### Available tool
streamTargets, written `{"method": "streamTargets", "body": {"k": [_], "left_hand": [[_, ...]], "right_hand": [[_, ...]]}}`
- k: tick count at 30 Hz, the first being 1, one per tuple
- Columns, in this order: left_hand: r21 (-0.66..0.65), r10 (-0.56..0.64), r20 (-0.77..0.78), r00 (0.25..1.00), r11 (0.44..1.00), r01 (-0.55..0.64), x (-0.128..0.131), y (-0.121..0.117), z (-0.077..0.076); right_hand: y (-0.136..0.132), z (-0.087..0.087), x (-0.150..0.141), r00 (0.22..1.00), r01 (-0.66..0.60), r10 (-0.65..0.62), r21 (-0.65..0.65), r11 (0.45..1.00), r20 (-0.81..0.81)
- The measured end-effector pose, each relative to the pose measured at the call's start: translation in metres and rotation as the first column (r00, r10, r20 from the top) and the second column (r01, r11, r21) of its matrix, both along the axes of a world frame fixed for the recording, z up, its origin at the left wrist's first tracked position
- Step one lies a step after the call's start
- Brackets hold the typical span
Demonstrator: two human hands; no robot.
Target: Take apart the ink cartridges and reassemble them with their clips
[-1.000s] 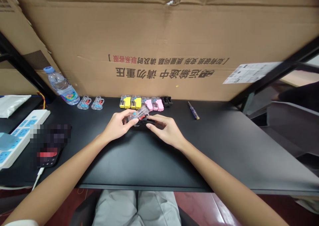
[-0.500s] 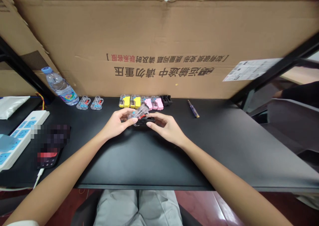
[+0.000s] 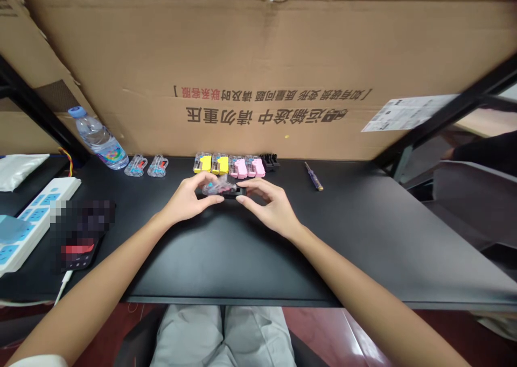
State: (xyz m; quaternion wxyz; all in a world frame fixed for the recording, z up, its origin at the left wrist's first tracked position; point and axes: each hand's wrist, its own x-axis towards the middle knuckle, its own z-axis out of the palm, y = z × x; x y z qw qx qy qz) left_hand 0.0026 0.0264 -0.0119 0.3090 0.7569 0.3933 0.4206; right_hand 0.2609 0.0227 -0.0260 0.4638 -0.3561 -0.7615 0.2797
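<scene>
Both of my hands meet over the middle of the black table (image 3: 363,232). My left hand (image 3: 189,197) pinches a small clear plastic part (image 3: 218,185) with blue and red inside. That part lies low on a black piece (image 3: 234,193), which my right hand (image 3: 269,202) grips with thumb and fingers from the right. Just behind them, against the cardboard, stand two yellow parts (image 3: 210,164), two pink parts (image 3: 247,167) and a small black part (image 3: 270,162).
A large cardboard box (image 3: 258,70) walls the back of the table. At the left are a water bottle (image 3: 99,139), two clear parts (image 3: 146,166), a white power strip (image 3: 28,221) and a phone (image 3: 78,237). A small screwdriver (image 3: 313,177) lies to the right.
The clear part was tilted up between my hands; now it is pressed down flat on the black piece. Both hands have shifted slightly away from me, closer together.
</scene>
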Motion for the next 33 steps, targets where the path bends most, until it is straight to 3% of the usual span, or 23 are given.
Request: {"method": "streamTargets", "body": {"k": [4, 6, 9, 12, 15, 20, 28, 31, 33], "left_hand": [[-0.098, -0.048, 0.155, 0.987, 0.993, 0.064, -0.003, 0.005, -0.001], [-0.046, -0.044, 0.12, 0.992, 0.998, 0.05, -0.006, 0.005, 0.002], [0.136, -0.072, 0.016, 0.997, 0.988, 0.069, -0.008, 0.003, 0.008], [0.272, -0.16, -0.09, 0.983, 0.946, 0.179, -0.007, 0.002, 0.008], [0.293, -0.217, -0.117, 0.969, 0.925, 0.242, -0.004, 0.001, 0.004], [0.292, -0.247, -0.076, 0.966, 0.921, 0.258, -0.002, 0.0, 0.004], [0.347, -0.253, -0.087, 0.963, 0.899, 0.268, 0.0, -0.005, 0.011], [0.362, -0.231, -0.109, 0.967, 0.897, 0.255, -0.001, -0.004, 0.009], [0.385, -0.205, -0.139, 0.969, 0.89, 0.244, -0.002, -0.002, 0.008]], "right_hand": [[0.004, 0.005, 0.005, 1.0, 0.009, -0.009, -0.015, 1.0, 0.028], [0.007, 0.005, 0.007, 0.998, 0.068, -0.068, -0.021, 0.997, 0.001], [0.018, 0.002, 0.007, 0.986, 0.161, -0.163, 0.051, 0.986, 0.037], [0.031, -0.005, 0.005, 0.956, 0.078, -0.117, 0.152, 0.985, 0.269], [0.037, -0.012, 0.003, 0.874, -0.019, -0.065, 0.167, 0.986, 0.482], [0.036, -0.015, 0.0, 0.804, -0.061, -0.018, 0.112, 0.992, 0.594], [0.037, -0.009, 0.0, 0.859, -0.071, -0.002, 0.123, 0.99, 0.512], [0.034, 0.003, 0.006, 0.958, 0.073, -0.093, 0.083, 0.994, 0.27], [0.026, 0.012, 0.008, 0.991, 0.132, -0.128, -0.101, 0.986, 0.051]]}}
